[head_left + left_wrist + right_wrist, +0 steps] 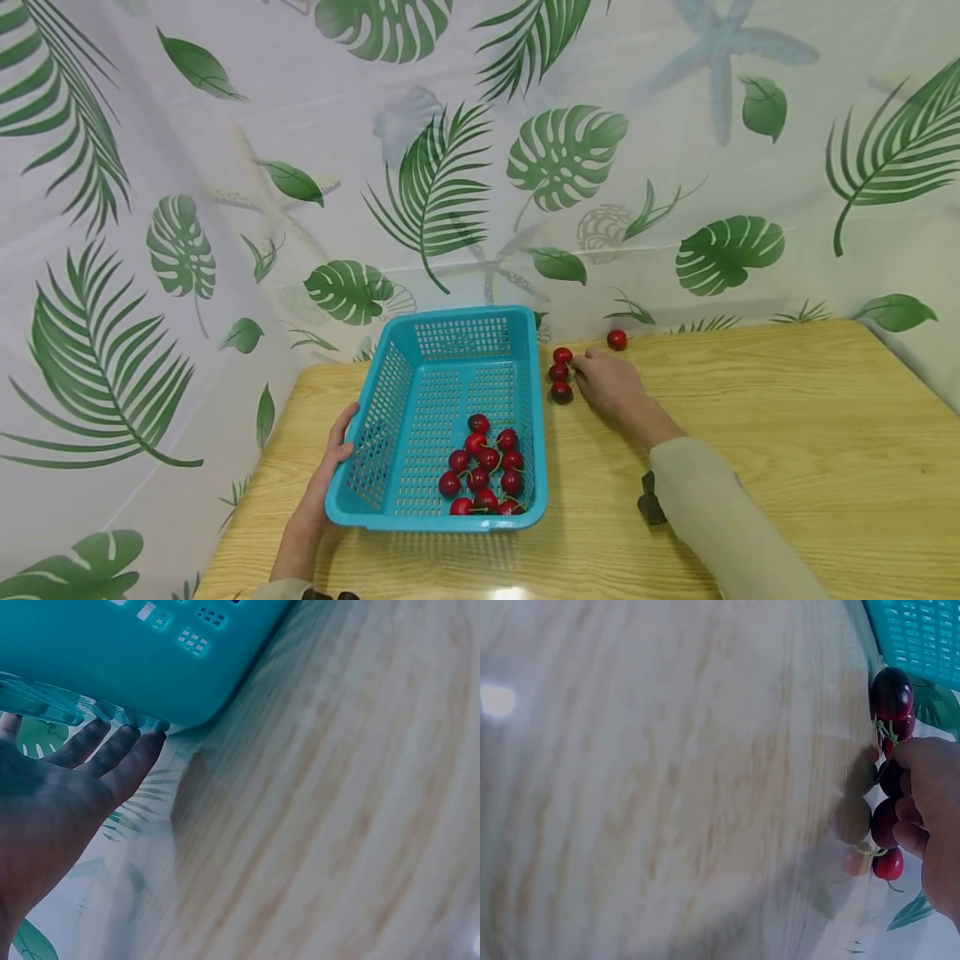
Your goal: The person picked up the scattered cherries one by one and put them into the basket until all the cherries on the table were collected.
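Note:
A turquoise plastic basket (420, 400) stands on the table, with several dark red cherries (487, 458) gathered at its near right. Against the basket's left side rests my left hand (330, 467), its fingers fairly straight in the left wrist view and their tips touching the plastic. To the right of the basket, my right hand (611, 383) reaches down to the table beside a row of three cherries (559, 373). In the right wrist view its fingers curl around dark cherries (885, 823), partly hidden by the hand; the thumb is close to green stems.
A single red cherry (617, 339) lies near the table's back edge, beyond my right hand. The wood-grain table (787, 433) extends to the right. Behind and to the left hangs a white cloth (465, 275) printed with green leaves.

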`<action>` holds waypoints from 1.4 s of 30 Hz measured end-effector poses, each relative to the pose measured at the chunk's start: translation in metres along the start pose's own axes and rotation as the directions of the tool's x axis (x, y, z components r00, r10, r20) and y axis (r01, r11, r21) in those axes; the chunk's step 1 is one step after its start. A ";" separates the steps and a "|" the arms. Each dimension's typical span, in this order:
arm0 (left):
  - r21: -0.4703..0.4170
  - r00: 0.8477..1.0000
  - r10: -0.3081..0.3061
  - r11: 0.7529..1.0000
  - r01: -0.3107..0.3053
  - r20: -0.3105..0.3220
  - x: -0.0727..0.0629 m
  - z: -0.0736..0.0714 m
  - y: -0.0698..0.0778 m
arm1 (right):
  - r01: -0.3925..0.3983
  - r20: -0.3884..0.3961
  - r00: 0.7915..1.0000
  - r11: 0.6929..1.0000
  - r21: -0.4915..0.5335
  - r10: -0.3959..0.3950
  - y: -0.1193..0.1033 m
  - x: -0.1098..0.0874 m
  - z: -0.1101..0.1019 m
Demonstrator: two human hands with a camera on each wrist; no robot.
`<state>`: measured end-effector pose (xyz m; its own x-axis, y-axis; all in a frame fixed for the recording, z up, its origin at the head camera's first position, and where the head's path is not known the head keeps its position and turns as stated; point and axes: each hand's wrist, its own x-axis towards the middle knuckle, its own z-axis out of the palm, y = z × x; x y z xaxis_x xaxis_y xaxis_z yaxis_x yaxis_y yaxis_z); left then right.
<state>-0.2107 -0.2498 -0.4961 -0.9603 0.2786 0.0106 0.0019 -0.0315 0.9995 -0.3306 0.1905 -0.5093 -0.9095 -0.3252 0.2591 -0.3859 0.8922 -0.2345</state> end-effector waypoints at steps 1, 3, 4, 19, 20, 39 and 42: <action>-0.004 1.000 -0.004 1.000 0.004 -0.003 0.000 0.000 0.000 | 0.004 0.003 1.000 1.000 -0.001 -0.004 0.001 -0.001 0.001; -0.008 1.000 -0.009 1.000 0.009 -0.005 0.000 0.001 0.000 | 0.009 0.005 1.000 1.000 -0.002 -0.009 0.001 -0.002 0.001; -0.012 1.000 -0.010 1.000 0.010 -0.005 0.000 0.001 0.000 | 0.013 0.005 1.000 1.000 0.000 -0.013 0.002 -0.002 0.002; -0.022 1.000 -0.018 1.000 0.018 -0.011 -0.001 0.002 0.001 | 0.002 -0.001 1.000 1.000 0.018 -0.002 0.006 -0.016 -0.014; -0.024 1.000 -0.016 1.000 0.016 -0.010 -0.001 0.002 0.001 | 0.002 0.001 1.000 1.000 0.021 -0.002 0.005 -0.017 -0.016; -0.029 1.000 -0.020 0.999 0.020 0.005 -0.002 0.003 0.001 | 0.170 -0.218 0.960 0.985 -0.034 -0.173 0.011 -0.022 -0.045; -0.036 1.000 -0.018 0.999 0.018 0.008 -0.003 0.004 0.002 | 0.141 -0.231 0.963 0.990 -0.007 -0.138 0.010 -0.022 -0.050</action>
<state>-0.2072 -0.2468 -0.4944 -0.9579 0.2869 -0.0067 -0.0254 -0.0615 0.9978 -0.3064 0.2222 -0.4706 -0.7868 -0.3645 0.4981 -0.5090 0.8397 -0.1894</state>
